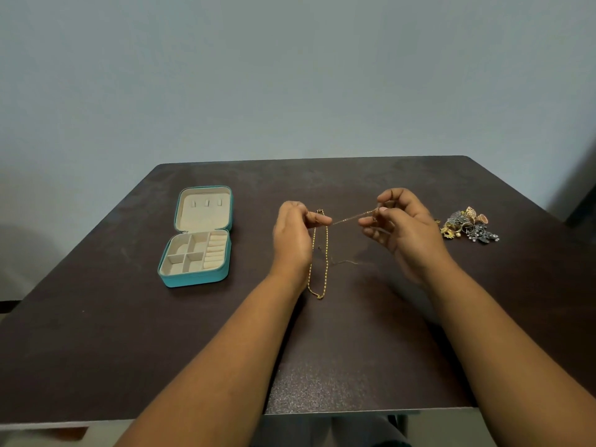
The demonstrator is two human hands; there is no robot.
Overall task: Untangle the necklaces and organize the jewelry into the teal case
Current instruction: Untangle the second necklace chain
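From my head camera, I look down at a dark table [354, 350] against a pale wall [290, 75]. The teal case [196, 237] lies open on the left, lid flat toward the wall, its cream compartments showing nothing inside. A heap of earrings and brooches [469, 224] sits near the right edge, just beyond my right hand [404, 232]. Between my hands, a thin chain [351, 216] stretches taut, running left to right and rising slightly toward the right; my left hand [295, 235] pinches one end, my right pinches the other. A gold necklace [319, 262] hangs in a long loop beside my left hand, its long axis running toward me, low end on the table. My left wrist hides part of it. A fine strand [342, 262] trails by it, hard to make out.
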